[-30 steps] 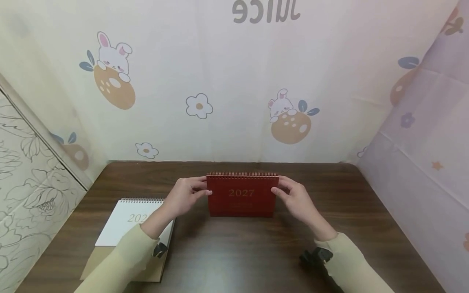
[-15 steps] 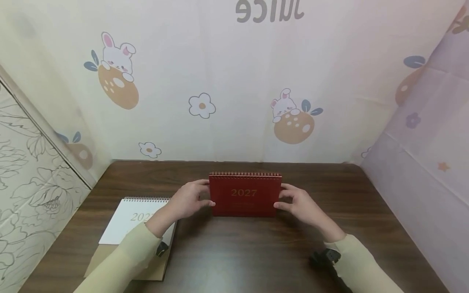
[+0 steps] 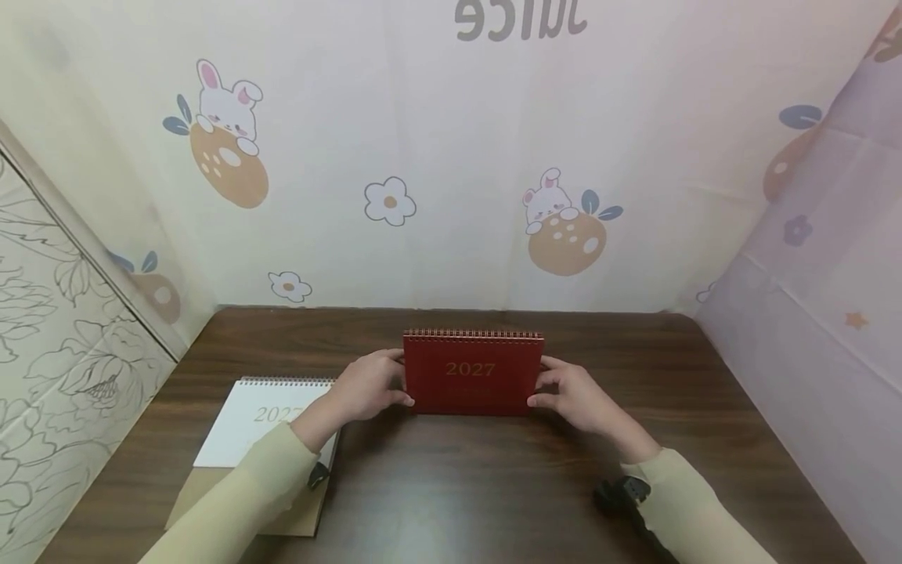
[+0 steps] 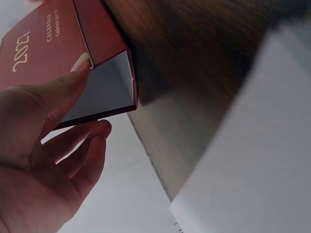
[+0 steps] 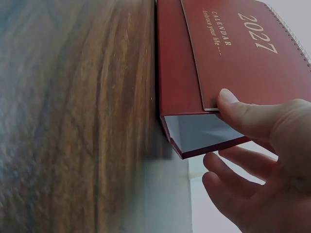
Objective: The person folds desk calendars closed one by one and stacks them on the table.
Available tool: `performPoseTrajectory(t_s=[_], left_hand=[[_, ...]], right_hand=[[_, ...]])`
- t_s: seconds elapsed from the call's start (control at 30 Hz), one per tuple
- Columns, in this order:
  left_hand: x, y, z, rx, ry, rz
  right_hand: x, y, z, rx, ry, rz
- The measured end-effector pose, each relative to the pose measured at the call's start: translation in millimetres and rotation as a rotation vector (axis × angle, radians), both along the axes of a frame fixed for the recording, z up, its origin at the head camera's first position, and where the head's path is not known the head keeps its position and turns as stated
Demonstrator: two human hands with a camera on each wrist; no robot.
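A red desk calendar [image 3: 470,390] marked 2027 stands upright like a tent on the table, its spiral binding on top. My left hand [image 3: 369,384] holds its left side, thumb on the front cover near the lower corner and fingers behind. On the opposite side, my right hand [image 3: 574,394] grips it the same way. Both wrist views show the thumbs at the cover's edge and the calendar's hollow, pale inside. The left fingers [image 4: 92,145] and right fingers [image 5: 226,177] lie at the rear panel; their exact contact there is partly hidden.
A white spiral desk calendar [image 3: 236,427], also marked 2027, lies flat at the left, partly under my left forearm. Its tan base [image 3: 197,489] shows below the white sheet. The brown wooden table [image 3: 451,486] ends at a patterned curtain [image 3: 451,258] behind.
Both hands have slid down the red calendar's sides, thumbs now near its lower corners. The calendar stays standing in place. The head view has shifted slightly.
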State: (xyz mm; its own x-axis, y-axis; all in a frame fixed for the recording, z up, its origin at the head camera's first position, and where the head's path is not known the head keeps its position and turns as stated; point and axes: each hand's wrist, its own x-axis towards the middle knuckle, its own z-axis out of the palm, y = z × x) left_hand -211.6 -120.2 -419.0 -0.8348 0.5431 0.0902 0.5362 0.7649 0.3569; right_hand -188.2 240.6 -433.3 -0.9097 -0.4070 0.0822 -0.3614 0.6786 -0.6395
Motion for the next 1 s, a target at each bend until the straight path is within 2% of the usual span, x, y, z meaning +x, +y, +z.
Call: performPoseTrajectory(t_s=[0.2, 0.4, 0.5, 0.73, 0.87, 1.0], left_hand=[[7.6, -0.9, 7.4, 0.027, 0.034, 0.009], [16.3, 0.3, 15.7, 0.104, 0.063, 0.032], [20.5, 2.0, 16.5, 0.176, 0.046, 0.066], [29.9, 4.4, 14.6, 0.441, -0.069, 0.192], [29.9, 7.5, 10.2, 0.532, -0.084, 0.244], [29.2, 10.5, 5.8, 0.600, -0.097, 0.281]], right_hand=[[9.6, -3, 6.9, 0.009, 0.064, -0.044], [18.2, -2, 17.1, -0.009, 0.109, -0.103], [20.8, -1, 19.0, -0.035, 0.106, -0.150], [26.6, -11, 16.3, -0.156, 0.123, -0.282], [27.8, -17, 14.6, -0.269, 0.084, -0.353], [27.8, -20, 12.2, -0.335, 0.063, -0.400]])
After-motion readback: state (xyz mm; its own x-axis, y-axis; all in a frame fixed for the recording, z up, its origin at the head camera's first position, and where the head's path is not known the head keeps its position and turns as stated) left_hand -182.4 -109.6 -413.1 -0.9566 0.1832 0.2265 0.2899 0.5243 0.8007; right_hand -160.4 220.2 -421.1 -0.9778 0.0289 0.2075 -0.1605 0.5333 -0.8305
